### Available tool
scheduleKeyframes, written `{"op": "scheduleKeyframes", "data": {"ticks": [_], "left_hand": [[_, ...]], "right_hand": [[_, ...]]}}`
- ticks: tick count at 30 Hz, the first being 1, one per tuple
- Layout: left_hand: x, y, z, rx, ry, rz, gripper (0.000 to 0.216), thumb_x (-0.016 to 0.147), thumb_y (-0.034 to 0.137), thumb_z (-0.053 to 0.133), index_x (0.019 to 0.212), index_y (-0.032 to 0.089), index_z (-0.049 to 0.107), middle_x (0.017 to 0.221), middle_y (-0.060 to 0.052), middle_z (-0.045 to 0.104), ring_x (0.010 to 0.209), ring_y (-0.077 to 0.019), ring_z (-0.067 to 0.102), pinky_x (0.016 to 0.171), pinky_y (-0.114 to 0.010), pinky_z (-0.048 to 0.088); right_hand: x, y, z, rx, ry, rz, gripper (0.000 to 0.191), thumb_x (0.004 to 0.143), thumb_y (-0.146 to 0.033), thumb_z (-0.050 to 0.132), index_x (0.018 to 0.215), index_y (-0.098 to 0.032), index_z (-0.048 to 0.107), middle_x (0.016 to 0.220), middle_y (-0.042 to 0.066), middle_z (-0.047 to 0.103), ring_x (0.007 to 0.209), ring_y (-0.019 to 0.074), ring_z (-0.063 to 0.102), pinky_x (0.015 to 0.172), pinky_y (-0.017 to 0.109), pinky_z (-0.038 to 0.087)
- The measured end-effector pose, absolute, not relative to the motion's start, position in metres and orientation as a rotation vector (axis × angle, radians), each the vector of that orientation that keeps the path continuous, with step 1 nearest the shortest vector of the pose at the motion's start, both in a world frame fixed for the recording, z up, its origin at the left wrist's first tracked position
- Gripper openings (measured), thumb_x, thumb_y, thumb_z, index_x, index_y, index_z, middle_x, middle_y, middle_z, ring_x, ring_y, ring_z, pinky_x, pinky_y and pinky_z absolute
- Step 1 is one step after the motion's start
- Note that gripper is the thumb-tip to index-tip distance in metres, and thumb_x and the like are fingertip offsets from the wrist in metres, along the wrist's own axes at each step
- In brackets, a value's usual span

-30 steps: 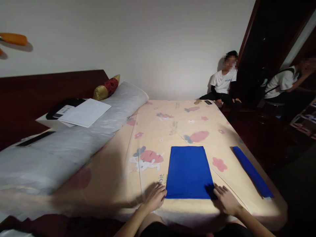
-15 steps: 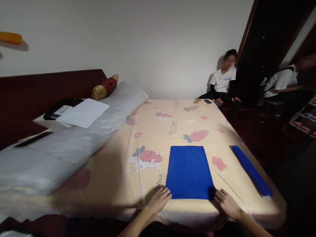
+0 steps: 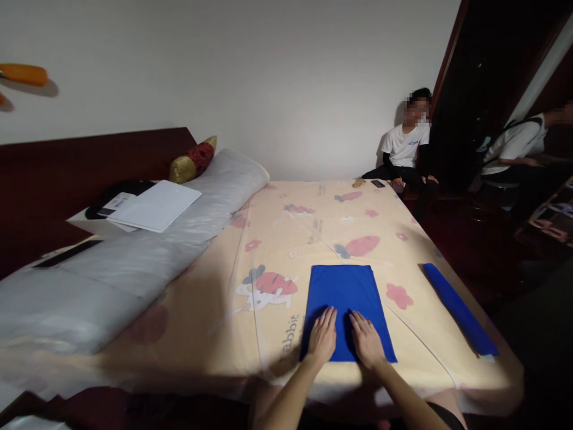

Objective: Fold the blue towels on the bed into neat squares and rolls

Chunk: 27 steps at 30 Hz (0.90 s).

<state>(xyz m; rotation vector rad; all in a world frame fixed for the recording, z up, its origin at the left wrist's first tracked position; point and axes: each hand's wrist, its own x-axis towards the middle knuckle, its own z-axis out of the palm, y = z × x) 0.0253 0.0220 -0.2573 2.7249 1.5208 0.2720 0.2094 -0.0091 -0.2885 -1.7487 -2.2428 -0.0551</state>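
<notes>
And it's left hand [image 3: 323, 335] and right hand [image 3: 367, 340], unclenched, holding nothing, over the near half of the blue cloth [image 3: 342, 286] (blue bundle [image 3: 459, 309] off right)!

the cloth [image 3: 342, 288] is blue, the bedsheet [image 3: 299, 239] carrot-patterned.

Left hand [image 3: 323, 335] and right hand [image 3: 367, 341] are both totally bare, slim fingers [image 3: 331, 318] with rounded tips, and the forearms [image 3: 403, 394] are bare too. Black cloth [image 3: 446, 414] down at the lap, shorts maybe, bare leg [image 3: 450, 399] next to it. Too dark for the cut tbh.
</notes>
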Motion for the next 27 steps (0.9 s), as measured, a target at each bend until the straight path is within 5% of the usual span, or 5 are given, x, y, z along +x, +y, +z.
{"op": "scheduleKeyframes", "data": {"ticks": [4, 10, 14, 21, 27], "left_hand": [[0.04, 0.011, -0.289, 2.731, 1.575, 0.353, 0.053, 0.099, 0.028, 0.03, 0.151, 0.02, 0.026, 0.154, -0.005, 0.036, 0.141, -0.0195, 0.033, 0.112, -0.04, 0.031], [-0.011, -0.004, -0.3, 2.786, 1.615, 0.347, 0.065, 0.099, 0.045, 0.031, 0.153, 0.021, 0.004, 0.157, -0.005, 0.027, 0.143, -0.0216, 0.027, 0.113, -0.044, 0.03], [-0.02, -0.002, -0.292, 2.769, 1.63, 0.317, 0.068, 0.098, 0.046, 0.034, 0.153, 0.02, 0.005, 0.156, -0.008, 0.03, 0.141, -0.0239, 0.032, 0.112, -0.046, 0.031], [0.028, 0.007, -0.283, 2.738, 1.665, 0.451, 0.058, 0.099, 0.028, 0.029, 0.153, 0.021, 0.01, 0.157, -0.005, 0.029, 0.143, -0.0202, 0.027, 0.114, -0.042, 0.03], [-0.013, 0.004, -0.292, 2.712, 1.682, 0.324, 0.059, 0.099, 0.039, 0.032, 0.153, 0.024, 0.011, 0.156, -0.006, 0.03, 0.142, -0.0216, 0.03, 0.113, -0.045, 0.03]], "right_hand": [[0.189, -0.013, -0.317, -1.785, -2.157, 0.008, 0.052, 0.1, -0.037, 0.025, 0.148, -0.019, 0.033, 0.152, 0.007, 0.037, 0.141, 0.0221, 0.031, 0.112, 0.041, 0.028], [0.241, -0.055, -0.332, -1.839, -2.039, -0.064, 0.068, 0.097, -0.055, 0.031, 0.153, -0.02, 0.014, 0.155, 0.007, 0.028, 0.142, 0.0246, 0.028, 0.115, 0.046, 0.025], [0.247, -0.058, -0.327, -1.899, -1.949, -0.119, 0.073, 0.095, -0.059, 0.035, 0.152, -0.016, 0.019, 0.154, 0.01, 0.031, 0.141, 0.027, 0.03, 0.113, 0.047, 0.029], [0.191, -0.02, -0.306, -1.675, -2.121, -0.077, 0.051, 0.101, -0.031, 0.028, 0.151, -0.02, 0.025, 0.154, 0.007, 0.03, 0.143, 0.0212, 0.025, 0.114, 0.041, 0.028], [0.227, -0.04, -0.322, -1.768, -2.103, -0.078, 0.064, 0.097, -0.049, 0.038, 0.153, -0.024, 0.017, 0.154, 0.007, 0.03, 0.141, 0.0249, 0.031, 0.112, 0.046, 0.031]]}}
